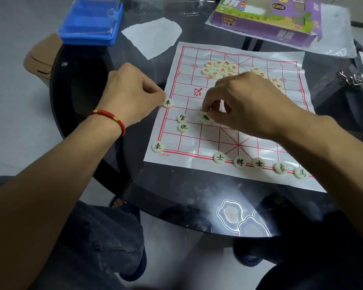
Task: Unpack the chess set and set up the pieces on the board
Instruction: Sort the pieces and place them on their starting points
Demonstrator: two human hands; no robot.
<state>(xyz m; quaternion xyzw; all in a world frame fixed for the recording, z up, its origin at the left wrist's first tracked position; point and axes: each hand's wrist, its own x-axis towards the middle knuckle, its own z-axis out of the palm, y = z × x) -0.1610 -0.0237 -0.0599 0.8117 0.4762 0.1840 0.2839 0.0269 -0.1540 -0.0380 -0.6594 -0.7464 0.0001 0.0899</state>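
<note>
On the glass bench [176, 206] a paper board [197, 162] lies flat. Along its near edge, at 5 o'clock from the right hand, five black-marked pieces [239, 162] sit in a row; a sixth piece [157, 146] rests on the near left corner at 7 o'clock. Two loose pieces [183, 122] touch each other just at 9 o'clock of the right hand [247, 103], whose curled fingertips pinch a piece [202, 111] beside another piece [206, 117] on the board's middle. The left hand [132, 93], with a red bracelet [108, 119] on its wrist, pinches a piece [167, 103] at the board's left edge. Beyond the right hand, at 12 o'clock, red-marked pieces [220, 68] lie clustered. Farther off, a blue tray [90, 21] at 10 o'clock and a purple box [266, 19] at 1 o'clock
</note>
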